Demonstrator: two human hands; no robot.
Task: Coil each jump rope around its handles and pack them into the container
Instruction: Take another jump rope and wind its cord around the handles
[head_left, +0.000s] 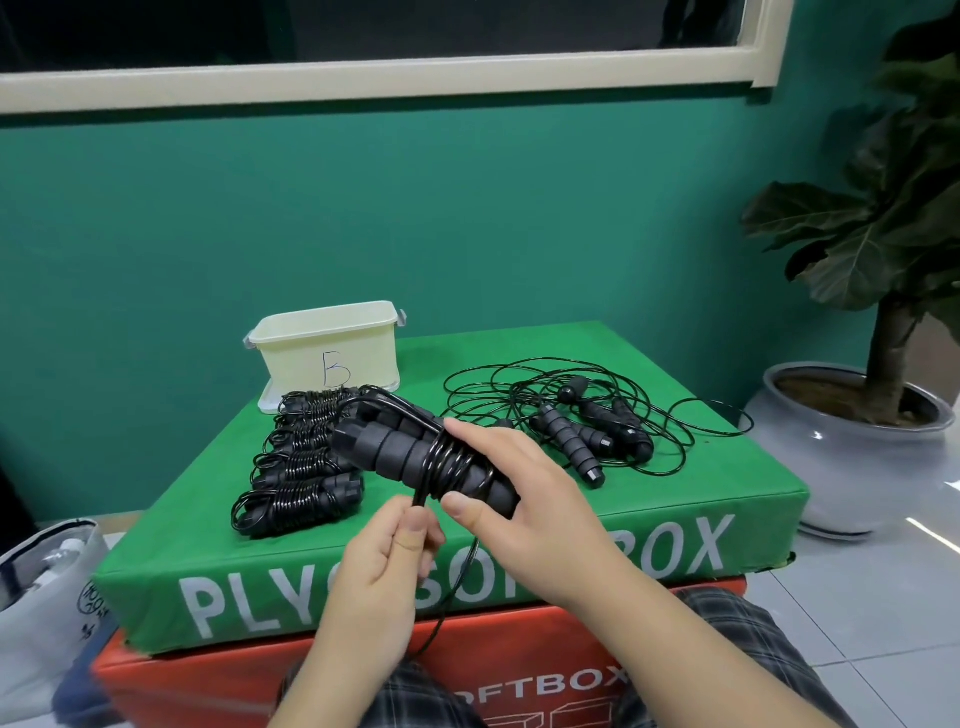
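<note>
**Jump rope partly wound around its paired handles, held above the green box**

The right hand (511, 499) grips a pair of black foam handles (410, 447) held side by side, thumb on the near side and fingers curled over the far side, above the near middle of the green plyo box (675, 483). Several turns of black cord (452, 467) already circle the handles just beside the right thumb. The left hand (387, 566) sits below and nearer the person, pinching the free run of the same cord between thumb and curled fingers; from this pinch the cord drops in a curve over the box's front edge toward the person's lap.

On the left part of the box top lies a row of four coiled jump ropes (301, 467), each cord wrapped around its handles, packed one touching the next. Behind them, at the far left corner, stands a cream plastic container (332, 348) marked with a handwritten letter, resting on its lid. On the right part of the box top, loose jump ropes (587, 421) lie with their thin cords in overlapping loops and their black handles in a cluster.

The green box rests on an orange soft box (519, 670). A potted plant (852, 415) stands on the tiled floor to the right, and a white bag (47, 587) to the left.
</note>
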